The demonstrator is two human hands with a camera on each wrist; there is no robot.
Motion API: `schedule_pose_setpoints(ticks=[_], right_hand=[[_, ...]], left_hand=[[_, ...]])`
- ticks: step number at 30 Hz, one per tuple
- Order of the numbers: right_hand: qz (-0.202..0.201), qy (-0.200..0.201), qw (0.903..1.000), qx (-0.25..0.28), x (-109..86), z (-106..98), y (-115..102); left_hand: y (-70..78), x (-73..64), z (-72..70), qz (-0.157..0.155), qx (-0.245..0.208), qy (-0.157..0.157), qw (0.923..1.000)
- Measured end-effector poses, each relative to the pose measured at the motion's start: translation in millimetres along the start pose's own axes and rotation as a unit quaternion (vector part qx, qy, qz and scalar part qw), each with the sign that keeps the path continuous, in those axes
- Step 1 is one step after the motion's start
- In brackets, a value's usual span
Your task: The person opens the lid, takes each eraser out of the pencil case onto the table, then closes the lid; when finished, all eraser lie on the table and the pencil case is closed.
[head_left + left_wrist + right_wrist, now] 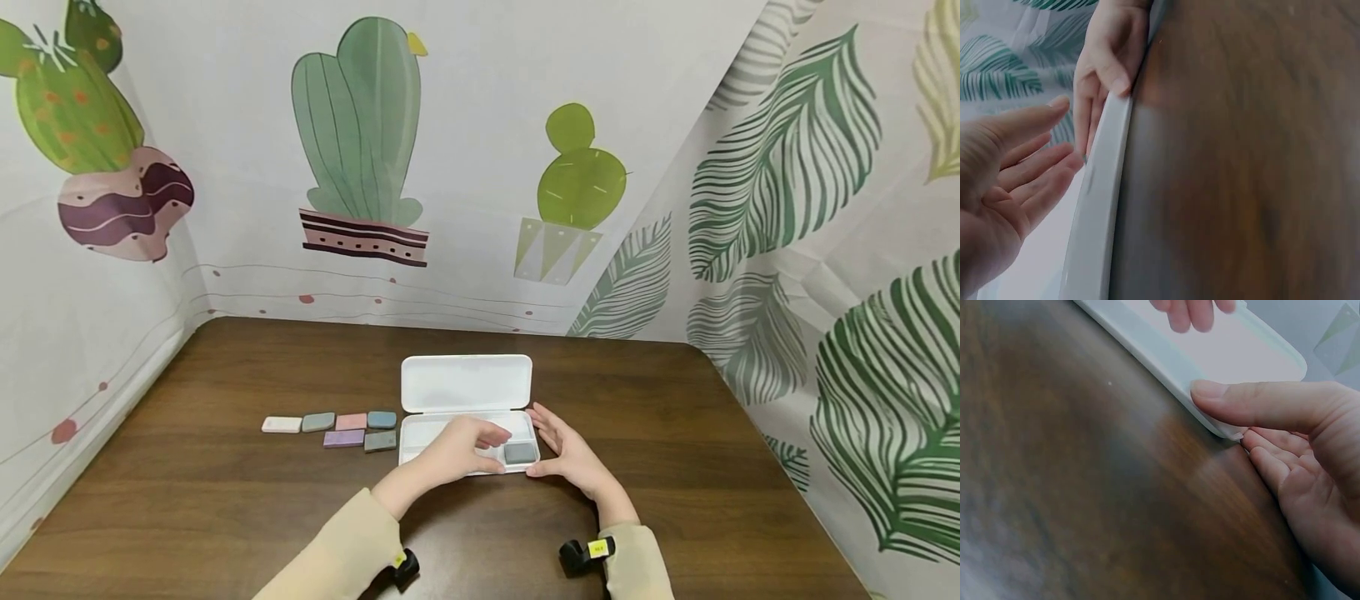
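Note:
A white hinged case (467, 383) lies on the table with its lid raised at the back. In its front right corner sits a small grey rectangular block (520, 453). My left hand (457, 450) is over the tray, its fingers relaxed and slightly bent, holding nothing; it hides part of the tray. At the case's right end my right hand (566, 454) grips the edge, the thumb at the front corner and the fingers along the side. The right wrist view shows that thumb (1254, 403) on the white rim.
Left of the case, small blocks lie in two rows: white (282, 425), grey-green (318, 422), pink (351, 422) and blue (382, 420) behind, purple (344, 438) and dark grey (380, 442) in front. The brown wooden table (187, 500) meets a printed cloth backdrop.

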State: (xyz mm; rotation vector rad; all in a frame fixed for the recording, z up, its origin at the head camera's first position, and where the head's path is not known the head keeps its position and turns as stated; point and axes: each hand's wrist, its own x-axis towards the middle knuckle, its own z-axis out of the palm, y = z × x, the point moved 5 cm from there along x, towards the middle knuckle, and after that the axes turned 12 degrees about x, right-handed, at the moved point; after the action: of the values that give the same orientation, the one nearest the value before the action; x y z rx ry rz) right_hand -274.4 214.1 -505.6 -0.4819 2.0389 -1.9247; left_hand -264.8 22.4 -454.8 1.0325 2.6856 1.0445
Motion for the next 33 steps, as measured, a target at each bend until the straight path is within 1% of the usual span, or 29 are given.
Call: schedule_pose_setpoints(ticks=[6, 11, 24, 30, 33], right_hand=[[-0.002, -0.001, 1.0000, -0.001, 0.3, 0, 0], [-0.008, -0.005, 1.0000, 0.003, 0.6, 1, 0], [-0.008, -0.003, 1.0000, 0.003, 0.4, 0, 0], [-0.006, 0.000, 1.0000, 0.001, 0.2, 0, 0], [-0.006, -0.001, 1.0000, 0.002, 0.3, 0, 0]], left_hand=[[9.7, 4.2, 9.6, -0.005, 0.038, -0.013, 0.9992], [12.5, 5.8, 13.8, -0.005, 0.066, -0.020, 0.9976], [13.3, 6.6, 15.0, -0.020, 0.097, -0.025, 0.9948], [14.7, 7.3, 16.2, -0.019, 0.122, -0.020, 0.9922], [15.8, 7.7, 16.5, -0.019, 0.126, -0.014, 0.9917]])
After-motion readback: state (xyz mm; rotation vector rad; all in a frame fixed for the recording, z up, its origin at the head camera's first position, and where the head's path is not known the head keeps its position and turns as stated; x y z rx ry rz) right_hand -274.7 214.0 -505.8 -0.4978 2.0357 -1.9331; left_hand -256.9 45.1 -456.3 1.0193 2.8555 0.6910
